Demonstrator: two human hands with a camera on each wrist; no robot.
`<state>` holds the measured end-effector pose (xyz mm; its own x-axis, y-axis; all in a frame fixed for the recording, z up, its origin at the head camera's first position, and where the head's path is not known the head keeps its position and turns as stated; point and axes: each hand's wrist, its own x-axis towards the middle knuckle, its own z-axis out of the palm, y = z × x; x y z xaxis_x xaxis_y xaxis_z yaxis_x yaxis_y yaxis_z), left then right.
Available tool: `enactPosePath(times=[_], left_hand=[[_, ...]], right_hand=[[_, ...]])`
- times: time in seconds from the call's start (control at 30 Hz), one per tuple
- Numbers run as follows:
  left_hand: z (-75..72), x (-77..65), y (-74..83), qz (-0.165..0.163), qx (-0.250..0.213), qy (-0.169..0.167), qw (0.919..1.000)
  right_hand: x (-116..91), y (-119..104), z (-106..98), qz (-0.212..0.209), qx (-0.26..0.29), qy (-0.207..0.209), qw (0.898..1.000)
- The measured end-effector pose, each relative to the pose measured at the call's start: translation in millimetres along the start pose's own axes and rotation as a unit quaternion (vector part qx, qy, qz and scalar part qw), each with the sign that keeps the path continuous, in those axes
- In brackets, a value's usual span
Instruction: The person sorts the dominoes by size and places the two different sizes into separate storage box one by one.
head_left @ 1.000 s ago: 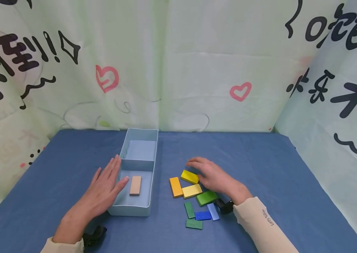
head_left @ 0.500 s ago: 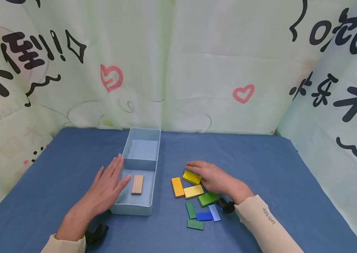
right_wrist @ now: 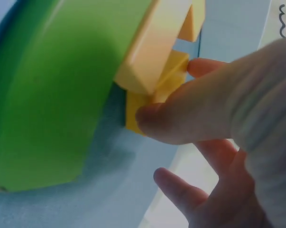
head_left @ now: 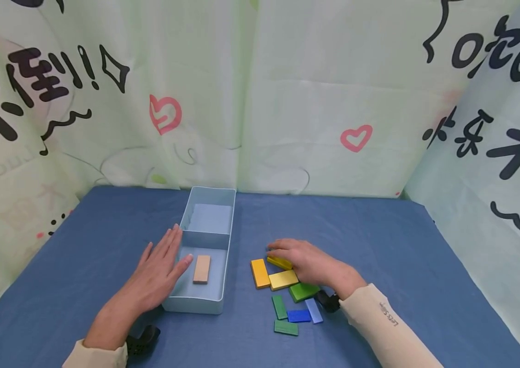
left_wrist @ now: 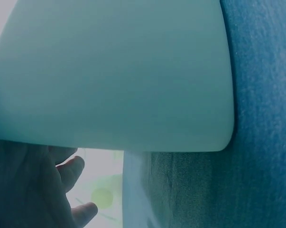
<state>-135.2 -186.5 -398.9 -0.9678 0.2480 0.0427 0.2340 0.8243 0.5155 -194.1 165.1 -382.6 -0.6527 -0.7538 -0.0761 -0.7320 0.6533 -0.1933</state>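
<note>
My left hand (head_left: 156, 276) lies with straight fingers along the left wall of a light blue two-part box (head_left: 193, 305). In the left wrist view the box wall (left_wrist: 119, 76) fills the upper part, fingers below it. A tan wooden block (head_left: 202, 269) lies in the box's near compartment. My right hand (head_left: 312, 263) reaches over a bright yellow block (head_left: 280, 262), partly covering it. In the right wrist view, thumb and index finger pinch that yellow block (right_wrist: 133, 109) at opposite ends, the other fingers spread. Right beside it lie a pale yellow block (head_left: 284, 279) and an orange block (head_left: 260, 273).
A light green block (head_left: 303, 292) lies below the right hand. Nearer the front are two dark green blocks (head_left: 286, 327), a blue block (head_left: 298, 316) and a light blue block (head_left: 314, 311). Printed curtains (head_left: 296, 102) stand behind the blue-covered table (head_left: 356, 220).
My right hand has lowered and closed in on the bright yellow block, covering more of it. The left hand stays at the box wall. The whole head view has shifted slightly.
</note>
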Motion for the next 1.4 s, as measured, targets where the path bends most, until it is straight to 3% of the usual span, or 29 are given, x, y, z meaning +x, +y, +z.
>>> enactPosePath(times=[0.2, 0.67, 1.4], left_hand=[[0.4, 0.5, 0.5, 0.002, 0.002, 0.006, 1.0000], [-0.2, 0.7, 2.6, -0.001, 0.003, 0.004, 1.0000], [-3.8, 0.5, 1.7, -0.027, 0.064, 0.014, 0.9975]], right_hand=[[-2, 2, 2, 0.007, -0.007, 0.001, 1.000], [-5, 7, 4, 0.077, -0.001, 0.005, 0.997], [-4, -6, -19, 0.039, 0.002, 0.064, 0.997]])
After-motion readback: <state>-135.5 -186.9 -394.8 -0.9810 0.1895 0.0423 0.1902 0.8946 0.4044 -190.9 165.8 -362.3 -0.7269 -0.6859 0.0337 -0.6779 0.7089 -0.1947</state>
